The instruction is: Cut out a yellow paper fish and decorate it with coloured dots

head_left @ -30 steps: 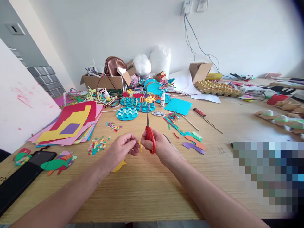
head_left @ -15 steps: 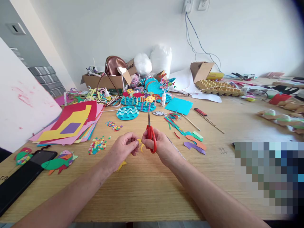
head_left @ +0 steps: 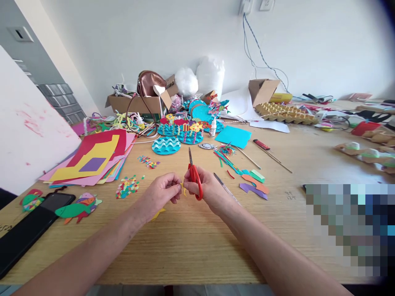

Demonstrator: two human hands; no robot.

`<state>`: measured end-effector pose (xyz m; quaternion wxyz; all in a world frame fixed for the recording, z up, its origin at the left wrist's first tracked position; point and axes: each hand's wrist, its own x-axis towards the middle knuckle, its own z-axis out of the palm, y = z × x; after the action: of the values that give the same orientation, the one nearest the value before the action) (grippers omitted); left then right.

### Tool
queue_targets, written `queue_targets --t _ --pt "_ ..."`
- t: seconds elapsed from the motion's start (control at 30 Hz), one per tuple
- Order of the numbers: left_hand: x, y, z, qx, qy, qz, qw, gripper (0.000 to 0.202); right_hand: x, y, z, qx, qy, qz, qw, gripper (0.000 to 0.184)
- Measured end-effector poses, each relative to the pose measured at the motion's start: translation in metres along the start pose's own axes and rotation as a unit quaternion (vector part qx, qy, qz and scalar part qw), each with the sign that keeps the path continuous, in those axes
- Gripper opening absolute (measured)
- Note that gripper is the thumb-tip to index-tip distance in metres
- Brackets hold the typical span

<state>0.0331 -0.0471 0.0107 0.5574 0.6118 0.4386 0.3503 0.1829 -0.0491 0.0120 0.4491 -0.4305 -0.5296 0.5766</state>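
Orange-handled scissors (head_left: 191, 169) hang on the fingers of my right hand (head_left: 210, 187), their closed blades pointing away from me. That hand's thumb and fingertips also meet a small yellow paper piece (head_left: 184, 190). My left hand (head_left: 165, 189) pinches the other side of this piece, most of it hidden by the fingers. Under my left wrist a larger yellow paper shape (head_left: 159, 214) lies on the wooden table (head_left: 185, 255), partly covered. Just beyond my right wrist rests a slim pen (head_left: 226, 188).
On the left are stacked coloured papers (head_left: 92, 148), paper dots (head_left: 128, 187), a green paper fish (head_left: 72, 209) and a phone (head_left: 60, 201). Ahead stand blue wavy paper discs (head_left: 166, 149) and a glue bottle (head_left: 212, 129). Paper scraps (head_left: 254, 191) and a red cutter (head_left: 261, 144) lie right.
The scissors' tips have swung slightly left. Both hands stay close together on the yellow piece, and the pen shows more clearly as the view shifts a little.
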Motion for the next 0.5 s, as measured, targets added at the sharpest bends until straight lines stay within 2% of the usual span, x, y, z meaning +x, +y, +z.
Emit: queue_targets --t 0.17,0.4,0.5 --pt "-0.0013 -0.0014 0.0011 -0.022 0.004 0.004 1.000 0.012 -0.0007 -0.0009 0.0007 -0.001 0.012 -0.010 1.000 0.022" --pt "-0.0004 -0.0059 0.0032 0.001 0.000 0.001 1.000 0.013 0.0012 0.0030 0.0002 -0.013 0.009 -0.015 1.000 0.020" --pt "-0.0014 -0.0048 -0.0020 -0.002 0.006 -0.003 1.000 0.014 0.0021 0.0040 -0.0004 -0.015 0.014 -0.010 1.000 0.017"
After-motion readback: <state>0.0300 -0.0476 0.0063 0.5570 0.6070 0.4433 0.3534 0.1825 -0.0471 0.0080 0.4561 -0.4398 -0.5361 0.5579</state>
